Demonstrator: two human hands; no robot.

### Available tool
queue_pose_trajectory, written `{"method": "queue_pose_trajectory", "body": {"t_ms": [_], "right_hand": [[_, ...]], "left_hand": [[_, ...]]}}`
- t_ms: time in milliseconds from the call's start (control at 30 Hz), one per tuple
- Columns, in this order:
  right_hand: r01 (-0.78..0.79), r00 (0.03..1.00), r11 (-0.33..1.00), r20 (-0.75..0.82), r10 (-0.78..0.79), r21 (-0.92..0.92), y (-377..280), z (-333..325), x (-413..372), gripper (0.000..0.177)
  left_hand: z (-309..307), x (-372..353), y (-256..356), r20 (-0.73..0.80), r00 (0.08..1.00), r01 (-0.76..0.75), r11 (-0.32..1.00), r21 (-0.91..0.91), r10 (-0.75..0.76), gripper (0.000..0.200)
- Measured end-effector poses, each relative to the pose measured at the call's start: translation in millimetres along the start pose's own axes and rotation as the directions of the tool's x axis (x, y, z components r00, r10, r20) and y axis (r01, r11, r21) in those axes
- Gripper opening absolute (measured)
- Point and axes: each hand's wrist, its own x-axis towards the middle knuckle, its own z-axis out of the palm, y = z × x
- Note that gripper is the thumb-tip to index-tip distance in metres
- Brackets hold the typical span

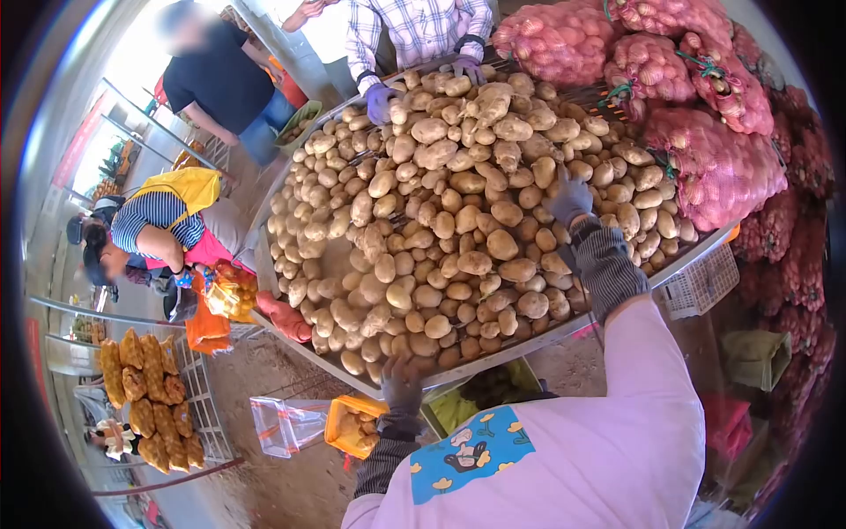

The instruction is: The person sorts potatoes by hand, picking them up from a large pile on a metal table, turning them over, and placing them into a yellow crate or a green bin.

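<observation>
A large heap of potatoes point(458, 220) covers a metal-rimmed sorting table point(308, 357). My left hand point(401, 385), in a grey glove, is at the table's near rim, its fingers stretched toward the closest potatoes. My right hand point(571, 199), also gloved, reaches over the right part of the heap. Its fingers point forward among the potatoes and look apart, with no potato plainly in them. Striped cuffs cover both forearms. Below my left hand hangs an orange bag point(357, 425) with some potatoes in it.
Across the table, a person's purple-gloved hand point(379, 103) touches the heap. Red mesh sacks point(714, 163) are stacked at the right, above a white crate point(702, 280). Another person point(172, 216) bends over an orange sack at the left. Filled sacks point(150, 397) lie on a rack.
</observation>
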Motion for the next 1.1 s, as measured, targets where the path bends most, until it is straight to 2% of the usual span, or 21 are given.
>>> {"method": "queue_pose_trajectory", "body": {"t_ms": [33,100,167,200,233,267,300,400,433,500,533,567,600,633,700,733,767,833,867,967,1100], "right_hand": [[0.042,0.99,0.997,0.138,-0.032,-0.065,-1,-2,4,0.099],[0.055,0.995,0.993,0.085,-0.047,-0.105,-1,-4,4,0.091],[0.07,0.986,0.946,0.122,-0.113,0.317,15,-15,6,0.076],[0.084,0.958,0.781,0.165,-0.233,0.619,36,0,14,0.064],[0.086,0.958,0.784,0.164,-0.234,0.615,37,-16,2,0.064],[-0.267,0.887,0.464,0.404,-0.224,0.844,35,-46,-23,0.06],[-0.605,0.743,0.057,0.589,-0.319,0.794,31,-61,-47,0.057],[-0.687,0.638,-0.123,0.514,-0.574,0.716,23,-55,-97,0.05],[0.005,0.748,0.117,0.074,-0.659,0.993,4,-55,-127,0.05],[0.3,0.613,0.287,0.047,-0.789,0.91,-15,-54,-162,0.056],[-0.533,0.179,0.3,0.452,-0.874,0.791,-35,-55,-167,0.056],[-0.888,-0.419,0.457,0.334,-0.844,0.041,-54,-54,-165,0.056],[-0.714,-0.434,0.674,0.635,-0.639,0.19,-65,-46,-156,0.05],[-0.696,-0.458,0.693,0.627,-0.63,0.187,-77,-53,-173,0.05],[-0.248,0.244,0.502,0.555,-0.795,0.828,-91,-76,-228,0.04],[0.311,0.428,0.1,-0.045,-0.903,0.945,-92,-42,-243,0.036],[0.301,0.404,0.091,-0.04,-0.914,0.949,-98,-39,-253,0.036],[0.369,0.555,0.492,0.237,-0.797,0.789,-113,-39,-270,0.036],[0.232,0.556,0.551,0.356,-0.751,0.802,-122,-45,-280,0.037],[0.372,0.453,0.393,0.205,-0.868,0.841,-137,-19,-294,0.04],[0.338,0.401,0.476,0.333,-0.853,0.812,-155,32,-325,0.043]], "left_hand": [[-1,0,4,-0.014,1.0,-0.012,0.999,-0.033,0.012,0.034],[-3,1,13,-0.024,0.999,-0.026,0.998,-0.065,0.025,0.034],[-2,10,25,-0.046,0.999,-0.028,0.984,-0.175,0.021,0.035],[-4,15,32,-0.048,0.999,-0.029,0.983,-0.179,0.021,0.035],[-7,19,42,-0.033,0.998,-0.056,0.972,-0.229,0.05,0.036],[-12,24,52,-0.021,0.997,-0.082,0.958,-0.276,0.08,0.038],[-18,30,67,-0.021,0.997,-0.081,0.958,-0.275,0.078,0.038],[-43,55,127,-0.011,0.969,-0.237,0.92,-0.313,0.246,0.05],[-54,63,146,0.005,0.958,-0.267,0.899,-0.347,0.287,0.055],[-63,75,168,-0.061,0.911,-0.399,0.834,-0.381,0.408,0.069],[-73,80,180,-0.068,0.918,-0.387,0.846,-0.367,0.391,0.069],[-86,84,192,0.142,0.925,-0.283,0.887,-0.365,0.354,0.075],[-95,83,194,0.346,0.891,-0.173,0.923,-0.343,0.295,0.082],[-100,80,189,0.334,0.903,-0.158,0.931,-0.329,0.271,0.082],[-108,72,175,0.435,0.879,-0.037,0.938,-0.344,0.194,0.087],[-95,64,151,0.403,0.897,-0.011,0.921,-0.388,0.181,0.08],[-93,56,139,0.393,0.906,0.007,0.925,-0.38,0.155,0.08],[-93,40,122,0.476,0.878,0.227,0.839,-0.495,0.044,0.075],[-103,35,121,0.516,0.856,0.303,0.778,-0.55,0.031,0.072],[-103,9,95,0.502,0.862,0.416,0.672,-0.613,-0.075,0.073],[-121,-31,65,0.49,0.849,0.487,0.65,-0.583,-0.197,0.075]]}}
